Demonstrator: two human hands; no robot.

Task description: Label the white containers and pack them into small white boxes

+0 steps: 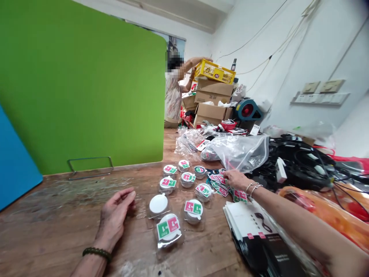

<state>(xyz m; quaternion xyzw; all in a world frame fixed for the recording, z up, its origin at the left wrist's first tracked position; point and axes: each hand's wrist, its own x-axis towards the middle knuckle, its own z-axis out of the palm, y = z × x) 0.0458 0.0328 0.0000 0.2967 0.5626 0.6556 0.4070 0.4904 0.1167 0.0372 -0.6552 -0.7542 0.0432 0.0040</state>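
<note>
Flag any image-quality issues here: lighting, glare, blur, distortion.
Head view: bright, fairly even light; specular glints on the clear plastic bag and the packaged discs' clear shells; wide-angle stretch, right forearm enlarged toward the corner; top-right corner dark; co-worker's head pixelated; small print on the black-and-white packages too soft to read.

The left hand (117, 215) is held at near left, its fingers together; the right hand (236, 180) is stretched farther out, fingers lowered.
</note>
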